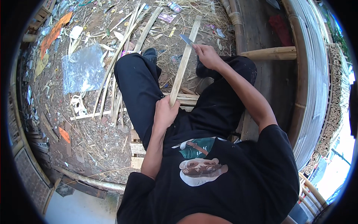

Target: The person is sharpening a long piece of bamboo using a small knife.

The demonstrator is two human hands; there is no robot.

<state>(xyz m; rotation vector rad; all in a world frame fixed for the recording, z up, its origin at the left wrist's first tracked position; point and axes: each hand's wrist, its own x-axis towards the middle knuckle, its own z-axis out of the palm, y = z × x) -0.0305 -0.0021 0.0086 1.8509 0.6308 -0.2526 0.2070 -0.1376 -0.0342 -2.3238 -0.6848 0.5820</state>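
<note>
Between my knees a long, flat bamboo strip (pixel 182 69) slants up and away from me. My left hand (pixel 166 112) is closed around its near end, close to my lap. In my right hand (pixel 207 56) is a knife (pixel 186 40), its handle hidden in my fingers. The grey blade crosses the strip toward its far end and points up and left. Whether the edge bites into the bamboo I cannot tell.
Several split bamboo strips (pixel 123 48) lie on the littered ground to my left, beside a clear plastic sheet (pixel 82 69). Wooden slats (pixel 138 148) show beneath me. On my right are a bamboo pole (pixel 270 53) and a dark plank surface (pixel 274 86).
</note>
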